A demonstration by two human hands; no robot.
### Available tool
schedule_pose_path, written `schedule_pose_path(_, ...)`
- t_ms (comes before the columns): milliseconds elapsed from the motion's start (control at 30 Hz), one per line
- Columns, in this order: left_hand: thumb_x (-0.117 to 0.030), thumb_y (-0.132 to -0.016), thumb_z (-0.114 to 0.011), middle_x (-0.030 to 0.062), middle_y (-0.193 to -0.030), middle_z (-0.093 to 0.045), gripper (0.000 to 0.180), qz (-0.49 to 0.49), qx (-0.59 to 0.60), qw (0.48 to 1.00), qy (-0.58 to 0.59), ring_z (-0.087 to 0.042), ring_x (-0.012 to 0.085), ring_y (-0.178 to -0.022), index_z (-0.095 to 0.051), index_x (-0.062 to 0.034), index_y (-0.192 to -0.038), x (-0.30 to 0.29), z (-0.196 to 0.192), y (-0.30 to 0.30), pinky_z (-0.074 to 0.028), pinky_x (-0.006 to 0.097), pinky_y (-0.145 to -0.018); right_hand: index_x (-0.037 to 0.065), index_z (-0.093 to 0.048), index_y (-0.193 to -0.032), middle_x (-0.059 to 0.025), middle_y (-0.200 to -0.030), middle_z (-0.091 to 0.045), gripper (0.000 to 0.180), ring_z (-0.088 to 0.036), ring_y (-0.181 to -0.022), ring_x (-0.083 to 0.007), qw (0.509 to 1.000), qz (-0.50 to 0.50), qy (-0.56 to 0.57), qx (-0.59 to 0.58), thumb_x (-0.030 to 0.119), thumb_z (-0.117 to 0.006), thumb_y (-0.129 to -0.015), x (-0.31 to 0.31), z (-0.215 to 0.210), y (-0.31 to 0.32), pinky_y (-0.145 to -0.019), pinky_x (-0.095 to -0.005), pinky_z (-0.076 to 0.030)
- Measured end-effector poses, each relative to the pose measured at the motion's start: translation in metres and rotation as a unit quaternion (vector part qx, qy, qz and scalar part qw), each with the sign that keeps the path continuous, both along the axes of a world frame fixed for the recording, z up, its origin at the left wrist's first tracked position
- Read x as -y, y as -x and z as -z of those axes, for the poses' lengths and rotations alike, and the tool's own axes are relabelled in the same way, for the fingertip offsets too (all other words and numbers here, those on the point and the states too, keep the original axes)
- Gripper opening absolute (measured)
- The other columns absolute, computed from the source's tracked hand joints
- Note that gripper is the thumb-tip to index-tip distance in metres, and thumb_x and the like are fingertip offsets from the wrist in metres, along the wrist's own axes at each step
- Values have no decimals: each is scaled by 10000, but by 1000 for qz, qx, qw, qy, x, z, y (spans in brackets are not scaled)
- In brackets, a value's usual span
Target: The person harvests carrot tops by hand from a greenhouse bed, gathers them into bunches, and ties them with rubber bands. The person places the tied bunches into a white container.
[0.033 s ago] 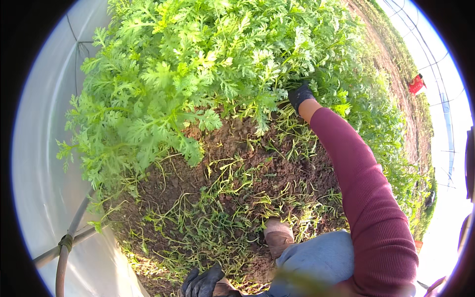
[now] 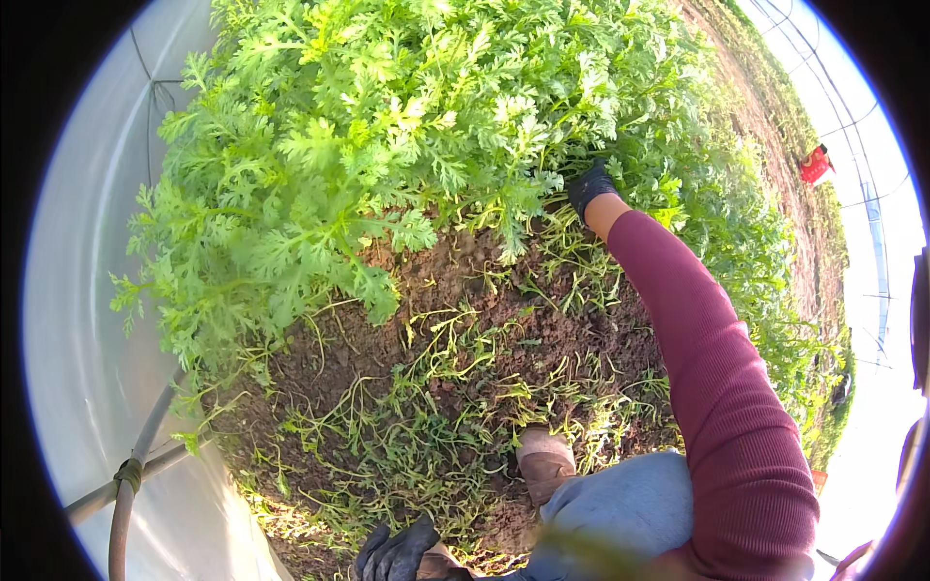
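My right hand, in a dark glove, reaches into the leafy green plants at the edge of the standing growth. Leaves hide its fingers, so what it grips, if anything, does not show. Low in the view, my left hand wears a dark glove too. It hangs beside my leg with its fingers loosely apart and nothing visible in them. Between the hands lies brown soil strewn with cut stems and leaf scraps.
My boot stands on the littered soil below my bent knee. Pale plastic sheeting rises on the left, with a tied pipe joint in front. A red object lies far right by a strip of bare earth.
My right hand and the leaves around it have shifted very slightly. My left hand stays where it was.
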State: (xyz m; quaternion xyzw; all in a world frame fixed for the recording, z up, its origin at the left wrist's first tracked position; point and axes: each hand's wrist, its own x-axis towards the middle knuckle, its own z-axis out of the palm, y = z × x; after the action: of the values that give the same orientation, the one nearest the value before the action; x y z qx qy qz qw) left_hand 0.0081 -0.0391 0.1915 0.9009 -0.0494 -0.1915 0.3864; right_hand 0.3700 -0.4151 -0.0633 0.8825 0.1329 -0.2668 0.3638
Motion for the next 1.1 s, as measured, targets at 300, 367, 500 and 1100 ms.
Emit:
schedule_pose_path(300,-187,-806,-622,141,-1174,-557,456,6,-8,1000,9,-523,331,-1050,-491,-28,-1213,-9,0,5,-375,430,-967,97,-667,-986,-87,-1027,-643,220,-613,-926,-311,998,-59,31,16,169,-562,-807,7,-1,34,-744,-483,-438)
schedule_pose_path(367,-186,-803,-622,142,-1182,-552,457,6,-2,1000,10,-517,335,-1057,-490,-27,-1211,-12,-1,7,-376,430,-964,94,-680,-889,-92,-892,-657,165,-633,-821,-270,996,-90,13,12,108,-563,-773,7,1,49,-616,-463,-434)
schedule_pose_path(500,-182,-795,-625,140,-1198,-544,464,7,-9,1000,-5,-507,337,-1072,-485,-27,-1209,-17,-3,11,-375,428,-965,134,-678,-996,-48,-1022,-656,211,-626,-956,-271,999,-21,20,-39,191,-557,-833,-2,7,78,-707,-460,-473)
schedule_pose_path(1100,-216,-796,-617,139,-1196,-541,480,47,21,999,-2,-503,336,-1087,-474,-36,-1218,-54,6,34,-369,434,-967,51,-635,-960,-140,-925,-662,221,-649,-867,-296,977,133,-165,-37,198,-536,-827,-55,-69,148,-673,-437,-509)
